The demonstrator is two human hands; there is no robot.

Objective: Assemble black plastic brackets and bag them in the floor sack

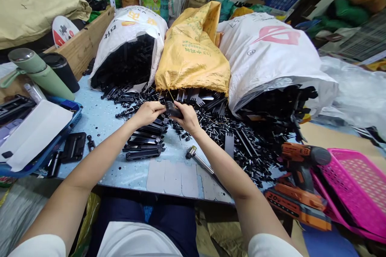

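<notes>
My right hand (188,118) grips a black plastic part (172,108) with toothed ridges along its top. Close beside it, my left hand (148,113) has its fingertips pinched together by the part's left end; whatever they hold is too small to make out. Below my left hand lies a row of long black plastic pieces (144,153). A hammer (202,162) rests on the table under my right forearm, which hides some of its handle. Loose screws and small black parts (211,128) spread to the right of my right hand.
Behind my hands stand a yellow sack (193,56) and two white sacks of black parts, one at left (159,32), one at right (271,56). An orange cordless drill (298,184) and pink basket (358,184) are at right. A blue basket (77,116) and green bottle (50,80) are left.
</notes>
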